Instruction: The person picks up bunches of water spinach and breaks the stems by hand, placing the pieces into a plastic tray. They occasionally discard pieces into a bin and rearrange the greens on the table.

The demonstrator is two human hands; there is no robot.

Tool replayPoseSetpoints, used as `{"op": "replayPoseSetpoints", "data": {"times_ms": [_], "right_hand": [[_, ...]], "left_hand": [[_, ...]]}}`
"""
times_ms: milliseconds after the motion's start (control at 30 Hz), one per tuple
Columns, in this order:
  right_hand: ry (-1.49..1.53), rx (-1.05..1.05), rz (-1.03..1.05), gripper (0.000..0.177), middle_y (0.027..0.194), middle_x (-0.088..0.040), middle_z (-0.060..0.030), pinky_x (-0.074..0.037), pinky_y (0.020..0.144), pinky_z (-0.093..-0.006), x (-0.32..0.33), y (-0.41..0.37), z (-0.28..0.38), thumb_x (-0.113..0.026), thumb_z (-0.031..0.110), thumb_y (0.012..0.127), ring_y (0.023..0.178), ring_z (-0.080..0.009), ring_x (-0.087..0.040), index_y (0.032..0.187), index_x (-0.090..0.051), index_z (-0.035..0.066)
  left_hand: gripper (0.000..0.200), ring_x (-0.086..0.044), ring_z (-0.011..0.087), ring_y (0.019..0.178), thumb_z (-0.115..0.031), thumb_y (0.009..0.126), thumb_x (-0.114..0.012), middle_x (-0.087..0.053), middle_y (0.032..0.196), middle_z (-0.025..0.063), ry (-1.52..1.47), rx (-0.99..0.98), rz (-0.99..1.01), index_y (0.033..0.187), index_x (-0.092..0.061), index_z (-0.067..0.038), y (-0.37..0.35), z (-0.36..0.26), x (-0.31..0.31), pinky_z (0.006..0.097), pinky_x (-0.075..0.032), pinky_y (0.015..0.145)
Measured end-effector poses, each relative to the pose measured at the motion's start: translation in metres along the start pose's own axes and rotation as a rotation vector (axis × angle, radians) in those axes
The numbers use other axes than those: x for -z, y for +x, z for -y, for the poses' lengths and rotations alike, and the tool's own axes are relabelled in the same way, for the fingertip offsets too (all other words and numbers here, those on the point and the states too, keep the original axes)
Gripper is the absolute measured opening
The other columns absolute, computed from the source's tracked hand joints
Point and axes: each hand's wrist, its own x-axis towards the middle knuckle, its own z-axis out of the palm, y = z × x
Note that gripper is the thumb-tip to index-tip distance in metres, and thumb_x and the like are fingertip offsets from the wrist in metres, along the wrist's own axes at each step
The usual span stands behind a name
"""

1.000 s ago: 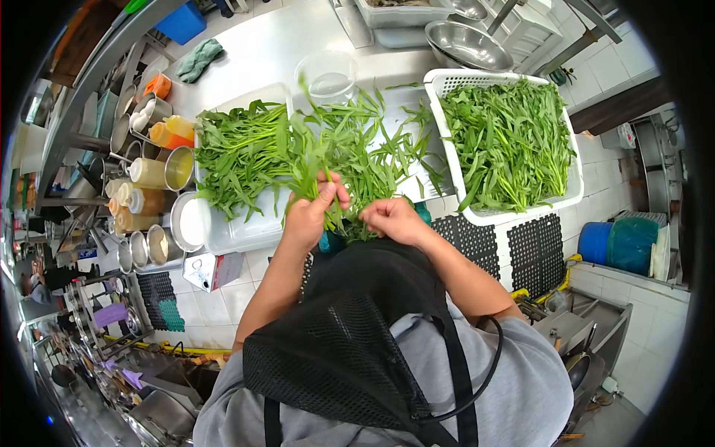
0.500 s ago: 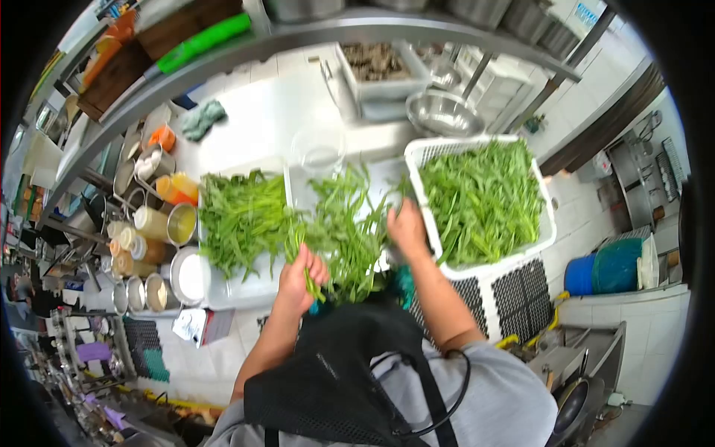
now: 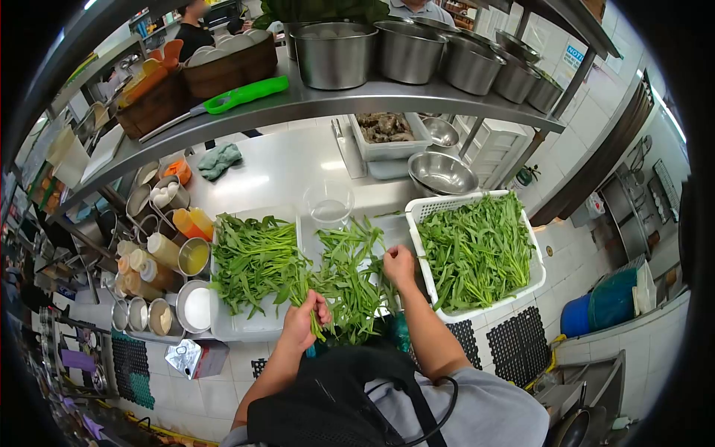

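Observation:
My left hand (image 3: 304, 319) is closed around the stems of a bunch of leafy greens (image 3: 300, 287) that look like water spinach. Beyond and left of it, a tray (image 3: 253, 326) holds more long-stemmed greens (image 3: 261, 253). Loose greens (image 3: 350, 279) lie in a heap between my hands. My right hand (image 3: 399, 266) has its fingers curled together at the heap's right side; whatever is in them is hidden. Just right of that hand stands a white perforated basket (image 3: 477, 311), piled with greens (image 3: 477, 253).
A clear bowl (image 3: 328, 203) and metal bowl (image 3: 442, 173) sit behind the greens. Sauce bottles (image 3: 161, 248) and small metal pots (image 3: 195, 257) crowd the left. Overhead, a metal shelf (image 3: 313, 99) bears pots and a green-handled tool (image 3: 246, 95). Two people are beyond it.
The camera view has tilted up, showing more of the shelf. My left hand still grips its bunch. My right hand stays beside the basket, its fingers now drawn closer together.

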Motion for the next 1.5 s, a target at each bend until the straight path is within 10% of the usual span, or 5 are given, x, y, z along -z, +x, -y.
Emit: {"op": "replayPoseSetpoints", "data": {"times_ms": [200,633,867,1200,1500], "right_hand": [[0.841,0.094,0.104,0.019,0.082,-0.062,-0.0034,-0.048,0.071,-0.0228,0.021,-0.007,0.055,-0.073,0.007,0.079,0.075,-0.0100,-0.058,0.091,-0.060,0.000],[0.713,0.170,0.509,0.013,0.078,-0.062,-0.0003,-0.047,0.061,-0.0201,0.022,-0.062,0.096,-0.070,0.002,0.081,0.067,-0.0054,-0.056,0.089,-0.061,0.001],[0.697,0.117,0.611,0.014,0.085,-0.067,-0.0060,-0.051,0.065,-0.0231,0.022,-0.078,0.097,-0.062,0.004,0.088,0.072,-0.0101,-0.061,0.101,-0.062,-0.002],[0.694,0.112,0.670,0.021,0.101,-0.066,-0.0085,-0.048,0.084,-0.0256,0.016,-0.108,0.068,-0.058,0.011,0.093,0.093,-0.0125,-0.061,0.110,-0.056,-0.002],[0.769,0.017,0.769,0.017,0.078,-0.065,-0.0051,-0.047,0.057,-0.0229,0.022,-0.118,0.074,-0.053,0.009,0.093,0.060,-0.0086,-0.055,0.106,-0.057,-0.001]], "left_hand": [[0.029,-0.049,0.0174,0.062,-0.032,0.098,-0.049,-0.051,0.068,0.0049,-0.006,-0.038,-0.012,0.096,-0.056,-0.004,0.008,-0.005,-0.003,0.0313,-0.041,0.060],[0.034,-0.054,0.0107,0.069,-0.024,0.093,-0.059,-0.060,0.088,0.0024,0.384,-0.136,-0.070,0.119,-0.059,-0.001,0.036,0.004,-0.032,0.0249,-0.042,0.062],[0.019,-0.055,0.0095,0.068,-0.022,0.092,-0.061,-0.061,0.082,0.0010,0.501,-0.190,-0.064,0.099,-0.061,-0.004,0.040,0.013,-0.020,0.0244,-0.043,0.061],[0.019,-0.058,0.0134,0.087,-0.019,0.091,-0.061,-0.063,0.100,0.0053,0.059,-0.156,-0.093,0.106,-0.058,-0.008,0.037,-0.014,-0.015,0.0281,-0.044,0.073],[0.023,-0.057,0.0158,0.097,-0.019,0.092,-0.061,-0.063,0.110,0.0061,0.260,-0.186,-0.153,0.111,-0.059,-0.006,0.040,-0.005,-0.008,0.0311,-0.045,0.080]]}}
